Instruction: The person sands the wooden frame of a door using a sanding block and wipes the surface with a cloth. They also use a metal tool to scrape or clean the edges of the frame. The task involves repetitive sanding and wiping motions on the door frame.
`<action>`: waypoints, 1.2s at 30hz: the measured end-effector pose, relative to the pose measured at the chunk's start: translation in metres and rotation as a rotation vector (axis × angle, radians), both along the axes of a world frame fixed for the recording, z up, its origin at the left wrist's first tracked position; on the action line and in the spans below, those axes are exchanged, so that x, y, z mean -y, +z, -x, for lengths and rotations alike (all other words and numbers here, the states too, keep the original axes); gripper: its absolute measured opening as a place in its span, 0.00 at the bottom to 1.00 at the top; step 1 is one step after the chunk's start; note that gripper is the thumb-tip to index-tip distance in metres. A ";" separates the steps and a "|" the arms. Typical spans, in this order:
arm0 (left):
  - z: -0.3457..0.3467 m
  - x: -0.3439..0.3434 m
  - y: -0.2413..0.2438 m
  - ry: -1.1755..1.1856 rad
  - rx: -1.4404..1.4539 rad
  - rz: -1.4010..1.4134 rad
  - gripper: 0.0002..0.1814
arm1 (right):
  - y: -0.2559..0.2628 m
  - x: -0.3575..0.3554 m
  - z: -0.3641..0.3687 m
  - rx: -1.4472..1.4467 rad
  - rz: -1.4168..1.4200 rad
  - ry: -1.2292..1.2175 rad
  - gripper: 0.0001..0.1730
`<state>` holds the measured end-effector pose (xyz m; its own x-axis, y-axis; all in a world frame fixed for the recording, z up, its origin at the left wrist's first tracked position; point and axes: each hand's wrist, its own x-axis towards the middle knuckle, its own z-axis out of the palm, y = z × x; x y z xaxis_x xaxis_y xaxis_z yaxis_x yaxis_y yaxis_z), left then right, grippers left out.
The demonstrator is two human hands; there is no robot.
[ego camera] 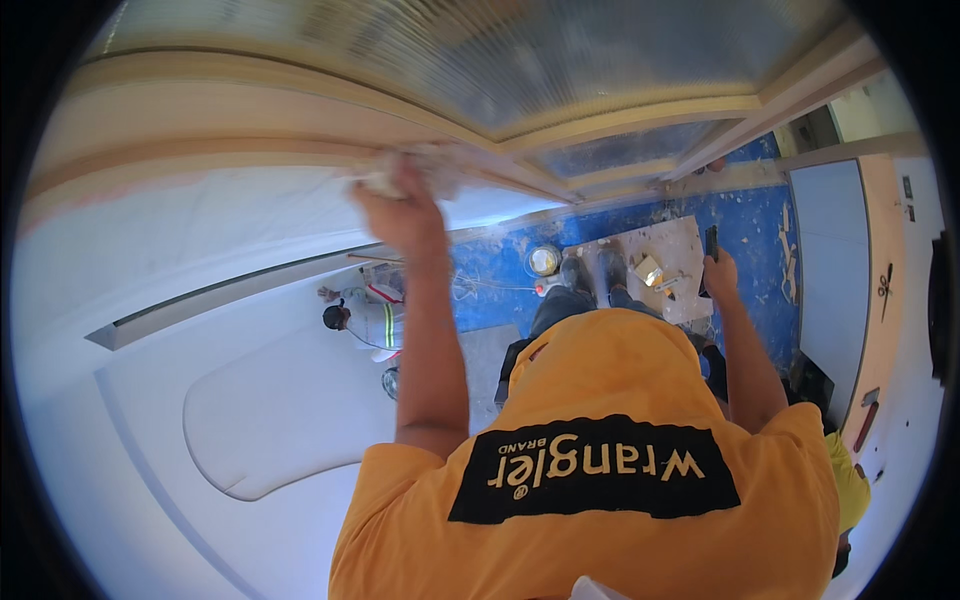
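Note:
My left hand [403, 214] is raised against the pale wooden frame [292, 152] along the top of the white wall. It grips a crumpled whitish cloth [431, 169], blurred by motion, which seems to touch the frame. Just above is a ribbed translucent panel [525, 60] set in wood. Lower down on the right, my right hand [720, 276] holds a dark, narrow hand tool [711, 243] whose exact kind I cannot tell. Its lower part is covered by my fingers.
A round container [543, 260] stands on the blue floor covering [495, 259] beside my feet. Tools lie on a board [686, 244]. One person [371, 322] is at lower left; another in a yellow top [847, 484] is at right, near a wood-edged cabinet [832, 262].

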<state>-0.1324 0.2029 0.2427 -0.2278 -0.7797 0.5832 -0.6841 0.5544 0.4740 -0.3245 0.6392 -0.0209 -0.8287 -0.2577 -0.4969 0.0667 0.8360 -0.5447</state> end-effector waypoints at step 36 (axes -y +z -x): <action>-0.046 0.016 0.515 -0.103 0.908 1.443 0.37 | -0.236 -0.022 -0.040 0.140 0.083 -0.141 0.15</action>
<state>-0.0869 0.1874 0.7579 -0.8717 0.2624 0.4139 -0.3678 0.2080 -0.9063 -0.2846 0.6610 -0.2567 -0.7839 -0.1886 -0.5916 0.2600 0.7654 -0.5886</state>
